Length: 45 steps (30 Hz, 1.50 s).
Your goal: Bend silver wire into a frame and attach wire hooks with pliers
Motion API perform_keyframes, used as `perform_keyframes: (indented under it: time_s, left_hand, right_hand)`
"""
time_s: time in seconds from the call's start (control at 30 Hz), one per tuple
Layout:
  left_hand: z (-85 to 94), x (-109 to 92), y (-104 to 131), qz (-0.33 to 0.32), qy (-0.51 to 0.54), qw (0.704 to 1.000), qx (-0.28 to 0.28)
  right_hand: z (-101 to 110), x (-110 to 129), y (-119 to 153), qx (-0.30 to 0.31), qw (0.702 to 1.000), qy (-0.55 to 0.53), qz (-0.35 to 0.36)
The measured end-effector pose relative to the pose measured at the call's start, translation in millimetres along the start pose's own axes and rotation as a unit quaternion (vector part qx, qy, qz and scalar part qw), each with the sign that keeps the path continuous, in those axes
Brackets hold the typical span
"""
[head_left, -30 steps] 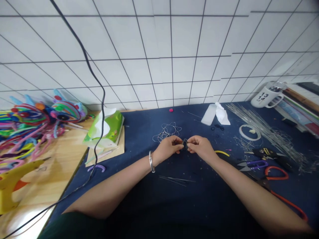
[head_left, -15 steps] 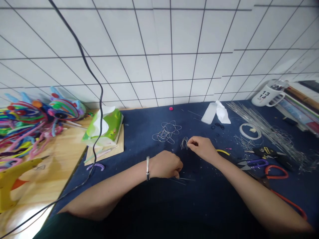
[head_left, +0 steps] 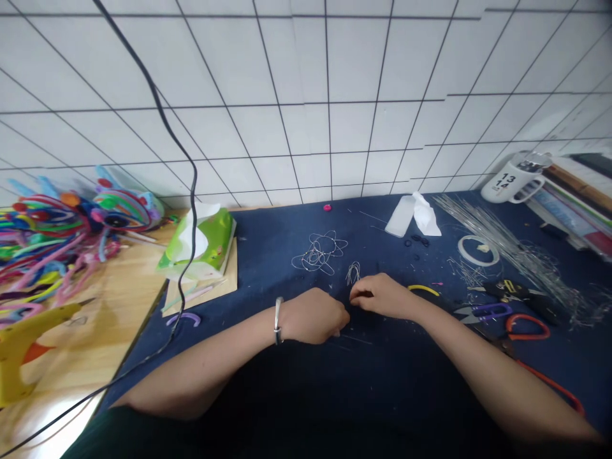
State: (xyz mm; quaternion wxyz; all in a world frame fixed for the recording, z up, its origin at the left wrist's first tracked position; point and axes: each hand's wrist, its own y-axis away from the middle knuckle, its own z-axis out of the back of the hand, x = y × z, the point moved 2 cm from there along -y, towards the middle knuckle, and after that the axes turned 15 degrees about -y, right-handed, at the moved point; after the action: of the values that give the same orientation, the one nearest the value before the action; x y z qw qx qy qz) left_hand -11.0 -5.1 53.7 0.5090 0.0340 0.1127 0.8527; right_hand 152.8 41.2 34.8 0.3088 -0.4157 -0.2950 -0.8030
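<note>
Okay, dark blue cloth-covered table (head_left: 270, 255), person's curled left hand (head_left: 315, 315), right hand (head_left: 377, 296) just beside it, barely apart, can't tell if either's gripping, small arched silvery wire bundle (head_left: 354, 271) just beyond the right, skinny straight wires (head_left: 359, 341) beside the left.

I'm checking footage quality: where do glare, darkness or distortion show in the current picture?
In the head view, glare whitens the wooden tabletop at lower left, the bottom centre is nearly black, and the gridded wall looks stretched toward the upper corners.
</note>
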Motion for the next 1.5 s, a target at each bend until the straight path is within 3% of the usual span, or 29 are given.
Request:
perform_keyframes:
  time_s: [0.1, 0.2, 0.47, 0.73, 1.23, 1.5]
  left_hand:
    - [4.6, 3, 0, 0.025, -0.013, 1.000, -0.001]
    - [9.2, 4, 1, 0.047, -0.027, 0.998, -0.011]
    - [12.6, 12, 3, 0.056, 0.010, 0.998, -0.013]
    - [6.2, 27, 5, 0.048, 0.045, 0.998, -0.001]
    - [7.3, 29, 6, 0.047, 0.043, 0.998, 0.028]
    - [9.4, 26, 3, 0.037, 0.049, 0.998, -0.011]
  right_hand:
    - [-1, 0, 5, 0.139, 0.988, -0.052, -0.039]
    - [0, 1, 8, 0.182, 0.982, -0.044, -0.034]
    - [1, 2, 7, 0.165, 0.986, -0.001, 0.006]
    - [7, -3, 7, 0.152, 0.987, -0.035, -0.046]
    - [12, 0, 7, 0.138, 0.990, 0.013, -0.008]
    - [12, 3, 6, 0.130, 0.991, 0.029, 0.006]
